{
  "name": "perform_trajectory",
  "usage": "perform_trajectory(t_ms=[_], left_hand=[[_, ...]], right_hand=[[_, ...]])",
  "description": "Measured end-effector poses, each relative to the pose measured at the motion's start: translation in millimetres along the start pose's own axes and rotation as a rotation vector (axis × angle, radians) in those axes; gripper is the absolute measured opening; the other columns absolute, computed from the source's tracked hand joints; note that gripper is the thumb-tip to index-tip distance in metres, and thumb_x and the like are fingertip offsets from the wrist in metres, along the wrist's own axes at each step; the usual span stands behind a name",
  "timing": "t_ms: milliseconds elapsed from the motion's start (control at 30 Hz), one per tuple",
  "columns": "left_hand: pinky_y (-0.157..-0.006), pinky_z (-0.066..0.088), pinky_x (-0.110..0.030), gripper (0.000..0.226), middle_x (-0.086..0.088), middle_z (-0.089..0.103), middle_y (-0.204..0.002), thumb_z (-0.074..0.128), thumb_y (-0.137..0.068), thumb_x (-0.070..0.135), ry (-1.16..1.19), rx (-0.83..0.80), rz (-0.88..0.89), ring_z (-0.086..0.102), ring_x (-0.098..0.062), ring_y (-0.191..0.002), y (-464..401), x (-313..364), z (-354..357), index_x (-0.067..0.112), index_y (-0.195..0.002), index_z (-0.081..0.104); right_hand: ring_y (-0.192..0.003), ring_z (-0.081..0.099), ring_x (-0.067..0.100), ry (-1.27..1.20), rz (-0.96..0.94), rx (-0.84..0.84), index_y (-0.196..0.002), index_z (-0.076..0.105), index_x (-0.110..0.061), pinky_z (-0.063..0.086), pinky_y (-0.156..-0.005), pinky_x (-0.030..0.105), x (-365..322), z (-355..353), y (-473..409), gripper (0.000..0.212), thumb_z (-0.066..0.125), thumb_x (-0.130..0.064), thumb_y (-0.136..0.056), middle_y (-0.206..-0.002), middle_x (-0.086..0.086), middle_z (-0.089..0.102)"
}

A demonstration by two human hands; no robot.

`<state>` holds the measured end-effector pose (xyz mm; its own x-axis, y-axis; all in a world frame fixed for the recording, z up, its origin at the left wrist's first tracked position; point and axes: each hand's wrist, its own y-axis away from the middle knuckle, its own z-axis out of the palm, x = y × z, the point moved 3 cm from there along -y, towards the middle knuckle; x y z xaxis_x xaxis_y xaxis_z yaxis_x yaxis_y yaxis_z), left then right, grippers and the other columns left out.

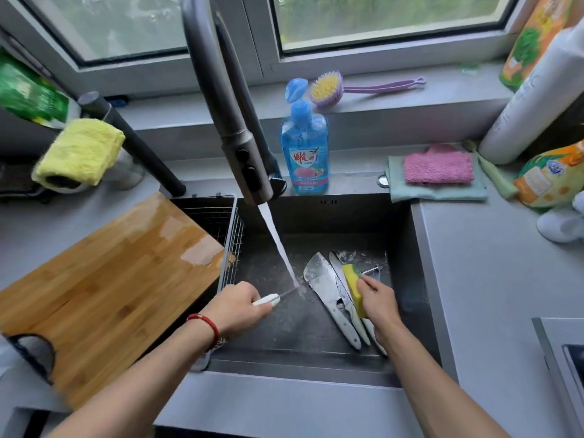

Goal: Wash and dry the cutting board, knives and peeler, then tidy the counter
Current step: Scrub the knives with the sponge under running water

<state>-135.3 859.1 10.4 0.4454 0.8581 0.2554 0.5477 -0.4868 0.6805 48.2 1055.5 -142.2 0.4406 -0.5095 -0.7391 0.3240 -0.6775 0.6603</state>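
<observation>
The person stands at the sink point(401, 235) with the water running from the tap point(243, 159), and the step in hand looks like rinsing the peeler point(271, 299), whose white handle sits in the left hand point(240, 306) while its metal end pokes into the stream point(281, 251). To do this well, the peeler should probably be turned slowly under the water so both faces of the blade get flushed, with the fingers kept back on the handle and away from the edge. The left grip is closed tight around that handle. The right hand point(377, 298) is closed on a yellow sponge point(355, 287), pinching it by its upper end, and the sponge rests against the knives point(331, 292) that lie on the sink floor to the right of the stream, blades pointing away from the person. A small metal tool point(374, 270) lies just behind the sponge; what it is cannot be told. The cutting board point(104, 279) lies on the tabletop to the left, its near corner overhanging the wire basket point(230, 226), with wet patches on its surface, so it seems already washed but not dried. The soap bottle point(305, 153) stands behind the sink, near the tap.
</observation>
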Motion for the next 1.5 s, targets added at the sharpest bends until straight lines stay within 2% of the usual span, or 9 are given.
perform_trajectory(t_ms=[67,167,433,667,800,900,1133,1367,1500], left_hand=[[-0.066,0.05,-0.029,0.035,0.0,0.071,-0.088,0.056,-0.095,0.057,-0.309,0.099,0.071,0.066,-0.02,-0.079,-4.7,5.0,-2.4,0.023,-0.093,0.065],[-0.075,0.051,-0.035,0.026,-0.002,0.069,-0.108,0.057,-0.093,0.047,-0.5,0.211,0.163,0.066,-0.027,-0.097,-12.3,13.4,-0.1,0.024,-0.106,0.06],[-0.083,0.046,-0.038,0.023,-0.001,0.067,-0.106,0.059,-0.094,0.04,-0.757,0.382,0.396,0.059,-0.024,-0.102,-27.8,47.8,9.4,0.02,-0.105,0.061],[-0.087,0.042,-0.026,0.034,0.006,0.066,-0.11,0.054,-0.098,0.051,-0.682,0.469,0.527,0.053,-0.011,-0.098,-1.0,-10.1,-22.9,0.025,-0.118,0.062],[-0.078,0.041,-0.026,0.029,0.003,0.073,-0.099,0.076,-0.087,0.042,-0.609,0.489,0.574,0.061,-0.014,-0.089,24.8,-49.1,-52.3,0.02,-0.106,0.073],[-0.071,0.043,-0.028,0.032,0.002,0.072,-0.089,0.09,-0.072,0.031,-0.568,0.584,0.541,0.062,-0.015,-0.078,42.3,-86.8,-67.7,0.017,-0.096,0.074],[-0.081,0.036,-0.04,0.033,0.009,0.069,-0.092,0.059,-0.08,0.047,-0.389,0.773,0.225,0.063,-0.019,-0.09,67.6,-200.4,-66.9,0.023,-0.1,0.072],[-0.074,0.042,-0.044,0.03,-0.007,0.07,-0.094,0.083,-0.078,0.015,-0.215,0.842,-0.013,0.064,-0.031,-0.088,35.1,-197.5,-16.9,0.01,-0.106,0.071],[-0.072,0.043,-0.042,0.034,-0.01,0.069,-0.094,0.084,-0.076,0.012,-0.144,0.837,-0.102,0.061,-0.032,-0.089,21.1,-192.5,-1.0,0.009,-0.107,0.07]], right_hand=[[-0.116,0.059,0.016,-0.006,-0.007,0.003,-0.137,0.064,-0.016,0.046,-0.108,0.036,-0.4,-0.7,0.3,0.036,0.059,-0.022,-0.101,-0.128,-0.001,0.065],[-0.119,0.059,0.016,0.011,-0.007,0.023,-0.136,0.065,-0.018,0.045,-0.11,0.038,1.4,-4.8,0.2,0.037,0.059,-0.023,-0.1,-0.129,-0.001,0.065],[-0.112,0.06,0.015,-0.008,-0.023,0.081,-0.133,0.067,-0.016,0.047,-0.108,0.037,6.7,-4.7,3.1,0.036,0.059,-0.02,-0.098,-0.128,0.0,0.067],[-0.115,0.062,0.024,0.023,-0.016,0.128,-0.134,0.065,-0.018,0.048,-0.108,0.048,9.5,-15.4,0.8,0.037,0.059,-0.024,-0.098,-0.127,0.004,0.066],[-0.111,0.062,0.025,0.064,-0.021,0.11,-0.131,0.066,-0.019,0.05,-0.104,0.048,9.4,-12.5,1.1,0.034,0.059,-0.025,-0.098,-0.122,0.004,0.067],[-0.108,0.061,0.024,0.091,-0.036,0.106,-0.13,0.067,-0.019,0.051,-0.1,0.044,6.4,-9.2,-0.5,0.034,0.06,-0.025,-0.098,-0.117,0.001,0.064],[-0.106,0.065,0.027,0.129,-0.046,0.112,-0.129,0.068,-0.017,0.054,-0.1,0.047,4.2,2.7,-2.5,0.035,0.062,-0.025,-0.096,-0.116,0.006,0.068],[-0.108,0.065,0.034,0.15,-0.054,0.13,-0.128,0.069,-0.015,0.052,-0.097,0.051,3.0,4.9,3.1,0.034,0.062,-0.022,-0.095,-0.116,0.009,0.069],[-0.105,0.064,0.035,0.203,-0.057,0.149,-0.126,0.07,-0.016,0.054,-0.097,0.053,-1.1,-0.8,9.6,0.031,0.061,-0.022,-0.097,-0.112,0.01,0.067]])
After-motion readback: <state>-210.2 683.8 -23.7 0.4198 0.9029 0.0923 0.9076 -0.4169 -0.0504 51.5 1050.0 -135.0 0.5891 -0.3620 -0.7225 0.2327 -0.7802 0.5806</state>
